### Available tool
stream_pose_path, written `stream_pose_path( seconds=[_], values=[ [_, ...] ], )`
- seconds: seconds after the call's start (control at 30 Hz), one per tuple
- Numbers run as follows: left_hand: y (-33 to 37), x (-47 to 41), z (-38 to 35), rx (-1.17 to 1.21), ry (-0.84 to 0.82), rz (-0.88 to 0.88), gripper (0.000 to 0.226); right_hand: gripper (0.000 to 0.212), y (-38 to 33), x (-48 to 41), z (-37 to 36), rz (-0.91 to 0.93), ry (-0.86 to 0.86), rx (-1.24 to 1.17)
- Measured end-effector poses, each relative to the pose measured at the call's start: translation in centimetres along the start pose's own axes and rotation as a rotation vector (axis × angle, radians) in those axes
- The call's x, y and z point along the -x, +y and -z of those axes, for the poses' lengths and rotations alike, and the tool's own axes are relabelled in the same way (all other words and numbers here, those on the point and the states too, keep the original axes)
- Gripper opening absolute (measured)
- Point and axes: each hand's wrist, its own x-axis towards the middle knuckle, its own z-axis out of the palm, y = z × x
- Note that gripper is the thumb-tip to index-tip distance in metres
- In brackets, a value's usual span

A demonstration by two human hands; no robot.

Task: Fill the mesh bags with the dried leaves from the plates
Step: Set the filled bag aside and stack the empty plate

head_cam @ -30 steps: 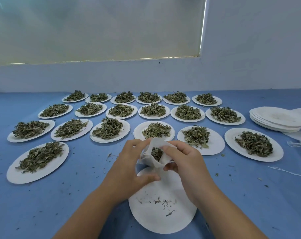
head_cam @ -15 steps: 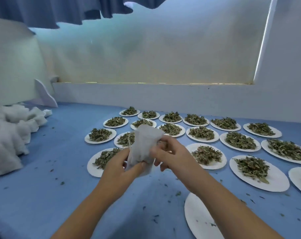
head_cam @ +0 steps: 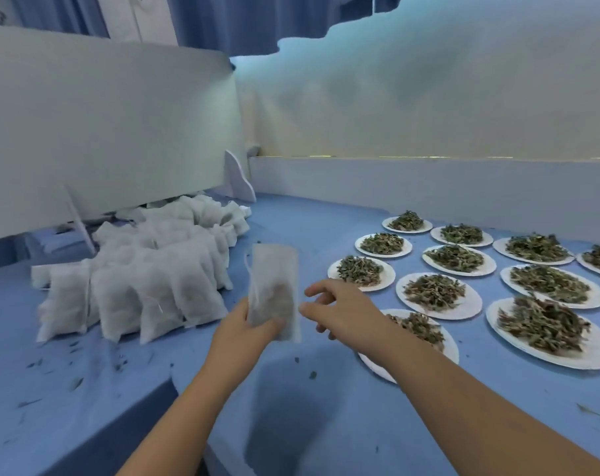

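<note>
Forearms enter from the near edge of the blue table (head_cam: 326,424). The left hand (head_cam: 243,333) grips the lower part of one filled mesh bag (head_cam: 274,290), fingers wrapped around it from the left, and holds it upright above the table surface. Dark leaf matter shows through the bag's lower half; the upper half looks flat and empty. The right hand (head_cam: 339,309) is just beside the bag, fingers spread and released, not touching it.

Loose leaf fragments (head_cam: 75,383) lie scattered over the near-left part of the table.

Partly hidden under the right forearm is the nearest paper plate (head_cam: 446,341), with a small remnant of leaves on it. Beyond it, towards the right edge, the plates of dried leaves (head_cam: 432,292) stand in rows; eleven heaped ones can be counted in view, two of them cut by the frame edge, and more may lie outside it.

Further left, near the far-left corner, a pile of filled bags (head_cam: 147,269) lies in overlapping rows against a white panel (head_cam: 103,125). Individual bags blur together; an exact count cannot be given, but well over a dozen are present.

Judgement: the task is well advanced but far from complete. The bag in hand appears ready to join the pile, and every heaped plate remains to be bagged.
</note>
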Motion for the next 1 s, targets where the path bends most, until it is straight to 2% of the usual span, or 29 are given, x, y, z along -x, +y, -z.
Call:
stream_pose_path(
  seconds=[0.1,0.17,0.23,0.37,0.43,0.53,0.67,0.8,0.9,1.0],
  values=[
    [-2.8,-4.5,1.3,-0.054,0.197,0.101,0.021,0.016,0.9,-1.4,-0.5,-0.019,-0.008,0.0],
    [-4.1,-7.3,1.8,-0.049,0.285,0.143,0.026,0.009,1.6,-1.7,-0.4,-0.03,-0.019,0.017],
    [-4.9,-9.6,2.2,-0.058,0.362,0.184,0.022,0.008,2.3,-1.8,-0.1,-0.043,-0.034,0.034],
    [-5.8,-12.0,3.1,-0.152,0.419,0.266,0.03,0.01,2.8,-1.6,1.0,-0.065,-0.048,0.002],
    [-5.8,-12.1,3.1,-0.245,0.433,0.269,0.027,0.011,2.7,-1.4,1.5,-0.066,-0.027,-0.021],
    [-4.9,-11.2,2.7,-0.316,0.435,0.233,0.027,0.012,2.3,-0.8,2.2,-0.055,0.002,-0.019],
    [-3.0,-8.9,1.5,-0.369,0.379,0.089,0.051,0.013,1.8,1.2,3.3,-0.064,0.021,-0.033],
    [0.7,-5.3,-1.4,-0.303,0.339,-0.124,0.035,0.012,1.9,4.4,5.3,-0.105,0.059,-0.079],
    [4.4,-2.2,-4.7,-0.137,0.26,-0.172,0.016,0.012,2.6,7.9,7.4,-0.089,0.099,-0.154],
    [8.0,1.3,-9.0,-0.023,0.113,-0.221,0.017,0.013,4.0,12.2,10.1,-0.089,0.144,-0.237]
  ],
)
